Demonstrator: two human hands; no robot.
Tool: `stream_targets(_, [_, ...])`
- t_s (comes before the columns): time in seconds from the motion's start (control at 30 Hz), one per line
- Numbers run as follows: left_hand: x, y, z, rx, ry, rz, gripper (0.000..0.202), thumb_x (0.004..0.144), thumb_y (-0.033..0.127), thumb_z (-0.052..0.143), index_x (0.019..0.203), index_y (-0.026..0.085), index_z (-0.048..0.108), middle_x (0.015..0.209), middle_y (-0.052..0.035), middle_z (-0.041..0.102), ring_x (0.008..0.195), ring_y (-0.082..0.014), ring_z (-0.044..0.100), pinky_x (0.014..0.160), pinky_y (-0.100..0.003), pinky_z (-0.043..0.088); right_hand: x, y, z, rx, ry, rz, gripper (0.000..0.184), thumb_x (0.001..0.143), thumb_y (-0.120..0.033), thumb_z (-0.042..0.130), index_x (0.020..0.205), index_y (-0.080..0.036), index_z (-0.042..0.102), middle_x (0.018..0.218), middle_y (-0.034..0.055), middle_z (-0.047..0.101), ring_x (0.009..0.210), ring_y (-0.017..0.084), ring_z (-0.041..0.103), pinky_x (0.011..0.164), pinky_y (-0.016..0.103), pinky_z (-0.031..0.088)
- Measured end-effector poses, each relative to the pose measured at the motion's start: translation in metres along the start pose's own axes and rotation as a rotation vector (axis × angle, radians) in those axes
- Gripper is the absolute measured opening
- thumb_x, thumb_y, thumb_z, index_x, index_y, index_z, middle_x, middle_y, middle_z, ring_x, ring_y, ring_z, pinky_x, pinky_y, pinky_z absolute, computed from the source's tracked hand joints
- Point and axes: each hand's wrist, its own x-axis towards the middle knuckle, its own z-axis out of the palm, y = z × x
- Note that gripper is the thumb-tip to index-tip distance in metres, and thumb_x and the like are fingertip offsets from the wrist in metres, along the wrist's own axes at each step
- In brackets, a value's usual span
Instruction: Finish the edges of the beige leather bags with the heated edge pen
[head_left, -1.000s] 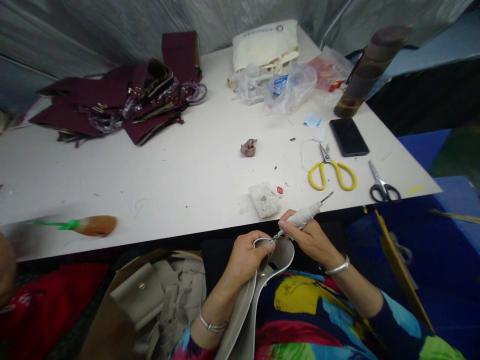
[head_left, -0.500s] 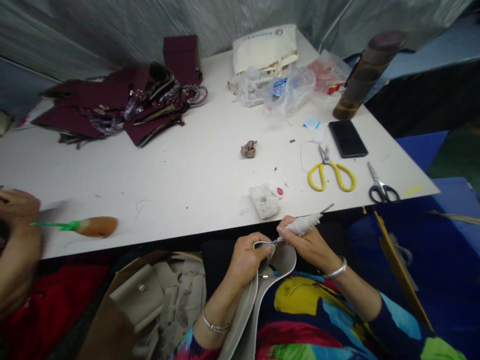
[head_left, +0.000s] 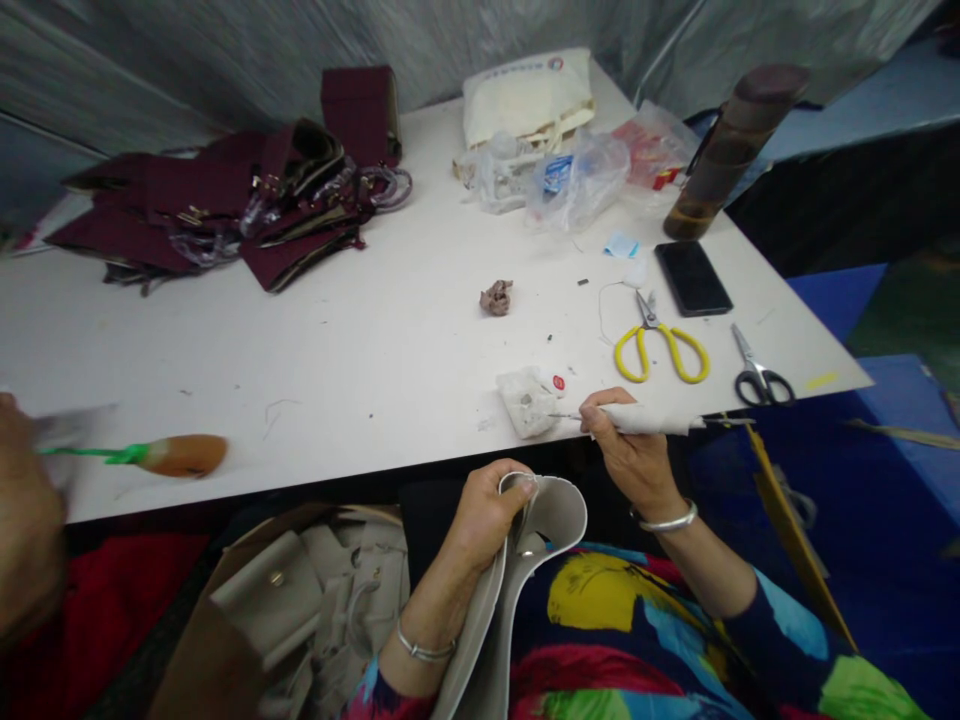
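My left hand (head_left: pixel 486 512) is closed on the curled edge of a beige leather piece (head_left: pixel 555 512) that hangs over my lap below the table edge. My right hand (head_left: pixel 630 445) grips a white-wrapped pointed tool (head_left: pixel 645 420), held level at the table's front edge. Its thin metal tip points left at a small white block (head_left: pixel 527 400) lying on the white table (head_left: pixel 360 340).
Yellow scissors (head_left: pixel 661 345), black scissors (head_left: pixel 759 372), a phone (head_left: pixel 693 277) and a brown flask (head_left: pixel 731 135) are at right. Maroon bag parts (head_left: pixel 225 205), plastic bags (head_left: pixel 577 170) at the back. A brown-handled tool (head_left: pixel 169 455), another person's hand (head_left: pixel 26 520) at left. Beige bags (head_left: pixel 315 590) below.
My right hand lifted the tool away from the leather edge and swung it up to the table edge, tip toward the white block. The other person's hand at left shifted.
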Motion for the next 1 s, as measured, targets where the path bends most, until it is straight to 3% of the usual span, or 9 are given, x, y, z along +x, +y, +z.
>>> stream_targets(0.3, [0.005, 0.001, -0.012, -0.247, -0.043, -0.105, 0.036, 0.061, 0.038, 0.090, 0.079, 0.015, 0.070, 0.066, -0.0005, 0.064, 0.059, -0.0133, 0.054, 0.061, -0.026, 0.040, 0.009, 0.001, 0.006, 0.029, -0.117, -0.028, 0.028, 0.103, -0.047, 0.060, 0.093, -0.022, 0.064, 0.082, 0.0017, 0.063, 0.078, 0.019, 0.063, 0.077, 0.033, 0.052])
stream_targets(0.7, [0.008, -0.008, -0.018, -0.288, -0.056, -0.157, 0.043, 0.058, 0.041, 0.094, 0.081, 0.015, 0.068, 0.064, 0.0006, 0.064, 0.054, -0.0122, 0.054, 0.057, -0.025, 0.039, 0.010, 0.001, 0.013, -0.084, -0.199, -0.088, 0.019, 0.103, -0.040, 0.063, 0.095, -0.022, 0.064, 0.088, 0.0032, 0.068, 0.082, 0.020, 0.064, 0.083, 0.035, 0.050])
stream_targets(1.0, [0.003, 0.003, -0.019, -0.273, -0.131, -0.158, 0.044, 0.058, 0.040, 0.095, 0.081, 0.014, 0.068, 0.066, 0.0013, 0.064, 0.056, -0.0108, 0.054, 0.059, -0.024, 0.040, 0.003, 0.007, 0.003, 0.149, -0.092, 0.056, 0.026, 0.100, -0.045, 0.065, 0.090, -0.021, 0.067, 0.079, 0.0009, 0.065, 0.073, 0.017, 0.060, 0.072, 0.032, 0.048])
